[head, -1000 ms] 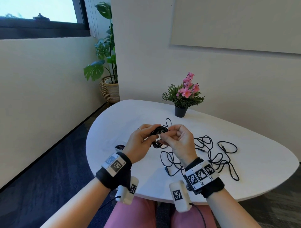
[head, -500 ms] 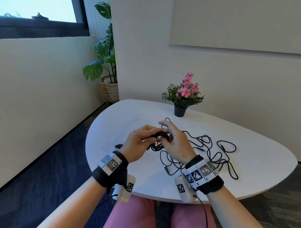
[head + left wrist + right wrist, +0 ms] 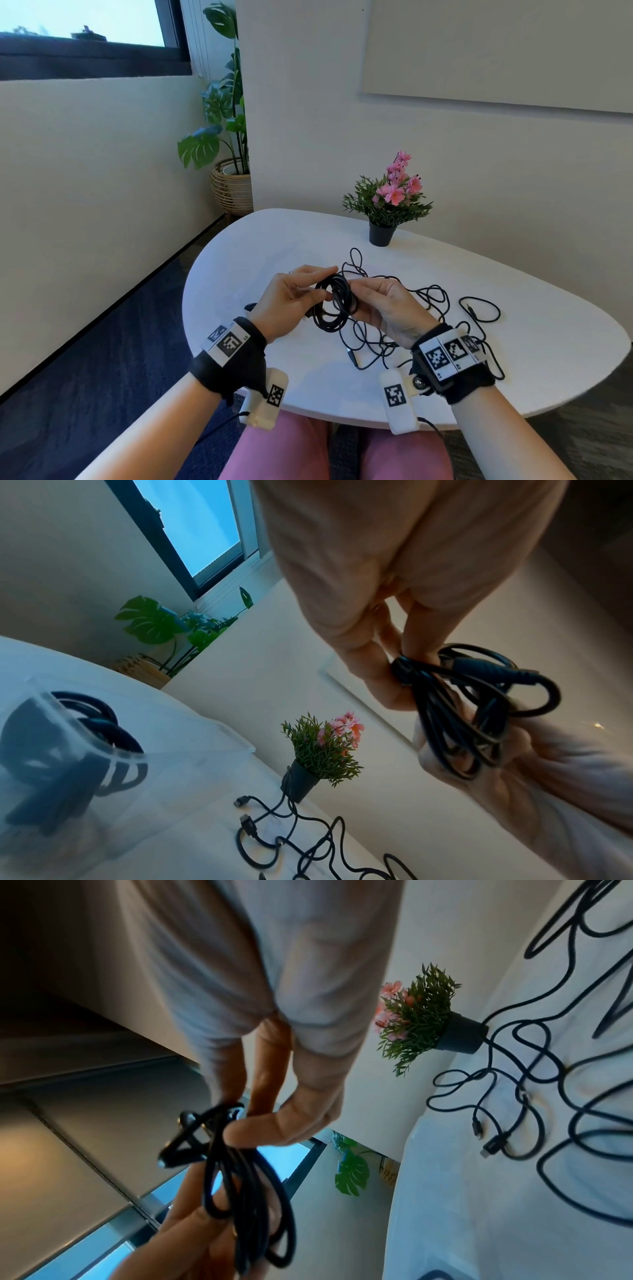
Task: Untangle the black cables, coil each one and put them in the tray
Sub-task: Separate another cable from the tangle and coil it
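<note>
Left hand and right hand: together above the near table edge, both pinching one coil. Coil: upright between them. Tray: on the table left of the hands, nearer the left hand, one coil inside. Loose cables: right and farther. Plant: far edge.

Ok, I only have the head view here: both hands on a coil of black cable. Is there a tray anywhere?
Observer: Yes. The left wrist view shows a clear tray on the table.
Operator: Anything in it?
Observer: One coiled black cable lies inside.
Operator: How does the right hand grip?
Observer: In the right wrist view, the right hand presses its thumb onto the held coil.
</note>
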`<state>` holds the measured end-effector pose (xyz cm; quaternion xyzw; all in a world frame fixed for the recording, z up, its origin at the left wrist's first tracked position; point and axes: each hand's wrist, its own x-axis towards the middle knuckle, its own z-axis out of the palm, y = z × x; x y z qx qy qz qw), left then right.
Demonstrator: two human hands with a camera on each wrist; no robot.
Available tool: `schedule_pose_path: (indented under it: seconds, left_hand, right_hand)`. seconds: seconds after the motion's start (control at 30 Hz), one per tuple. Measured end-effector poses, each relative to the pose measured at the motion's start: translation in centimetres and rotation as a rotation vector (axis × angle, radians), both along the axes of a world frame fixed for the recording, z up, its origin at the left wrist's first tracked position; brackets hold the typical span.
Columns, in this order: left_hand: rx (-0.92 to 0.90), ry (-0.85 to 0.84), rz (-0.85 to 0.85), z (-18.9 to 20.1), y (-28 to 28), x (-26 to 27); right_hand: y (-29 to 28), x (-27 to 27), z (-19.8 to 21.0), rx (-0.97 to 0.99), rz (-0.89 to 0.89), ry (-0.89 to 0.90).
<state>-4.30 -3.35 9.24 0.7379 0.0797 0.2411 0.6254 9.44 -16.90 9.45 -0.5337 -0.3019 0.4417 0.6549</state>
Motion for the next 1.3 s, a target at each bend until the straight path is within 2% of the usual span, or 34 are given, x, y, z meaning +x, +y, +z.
schedule_pose_path:
  seconds: [0.23, 0.37, 0.4, 0.5, 0.57, 0.7, 0.77, 0.83, 0.93, 1.03, 1.13, 1.3]
  left_hand:
    - [-0.019, -0.005, 0.023, -0.1, -0.5, 0.1]
    - [-0.071, 0.018, 0.051, 0.0, -0.3, 0.2]
    - [-0.078, 0.029, 0.060, 0.0, -0.3, 0.2]
    - [-0.081, 0.053, 0.079, -0.1, -0.5, 0.3]
    - [-0.073, 0.064, 0.087, -0.1, -0.6, 0.5]
    - [-0.087, 0.072, 0.135, -0.1, -0.6, 0.6]
    - [-0.096, 0.077, 0.164, -0.1, -0.4, 0.6]
    - [-0.105, 0.078, 0.183, -0.1, -0.4, 0.6]
    - [-0.112, 0.079, 0.196, 0.0, -0.5, 0.6]
    - [-0.137, 0.073, 0.213, 0.1, -0.4, 0.6]
    - [-0.099, 0.077, 0.206, 0.2, -0.2, 0.5]
    - [0.046, 0.124, 0.176, -0.6, -0.4, 0.9]
  right_hand:
    - [0.6, -0.2, -0.4, -0.078, -0.027, 0.069]
    - [0.2, -0.2, 0.3, -0.037, -0.089, 0.105]
    - [0.1, -0.4, 0.5, -0.026, -0.122, 0.044]
    - [-0.2, -1.3, 0.5, -0.016, -0.206, -0.317]
    - [-0.2, -1.9, 0.3, -0.013, -0.272, -0.401]
    - [-0.6, -2.4, 0.6, 0.057, -0.262, -0.215]
    - [-0.8, -2.6, 0.4, 0.105, -0.237, -0.241]
    - [-0.8, -2.8, -0.2, 0.130, -0.253, -0.368]
    - [-0.7, -2.7, -1.0, 0.074, -0.268, -0.694]
    - [-0.8, -2.2, -1.3, -0.031, -0.263, -0.940]
    - [-1.3, -1.5, -1.0, -0.201, -0.247, -1.302]
    - [-1.1, -1.8, 1.4, -0.501, -0.099, -1.525]
